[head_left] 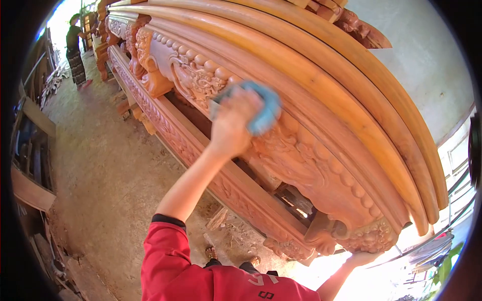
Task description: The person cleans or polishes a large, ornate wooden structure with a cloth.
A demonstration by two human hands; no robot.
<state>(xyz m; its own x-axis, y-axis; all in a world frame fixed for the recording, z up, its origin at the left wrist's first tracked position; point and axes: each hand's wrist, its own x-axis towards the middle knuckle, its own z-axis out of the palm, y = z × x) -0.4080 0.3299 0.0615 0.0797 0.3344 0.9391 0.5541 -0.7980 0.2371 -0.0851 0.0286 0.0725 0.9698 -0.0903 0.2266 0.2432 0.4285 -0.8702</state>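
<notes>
A large carved wooden furniture piece (321,165) fills the middle and right, with long smooth rails (346,85) along its top side. My left hand (232,123) is closed on a blue cloth (268,108), which lies against the carved panel beside a row of rounded beads (201,60). Motion blurs both the hand and the cloth. Low on the right, my right hand (362,258) rests along the carved end (371,236), fingers stretched out against its edge in bright light.
A carved lower beam (236,193) runs alongside the panel, with gaps between them. Dusty concrete floor (110,165) stretches to the left. Wooden frames (32,185) line the far left side. Another person (75,52) stands at the back by more carved furniture.
</notes>
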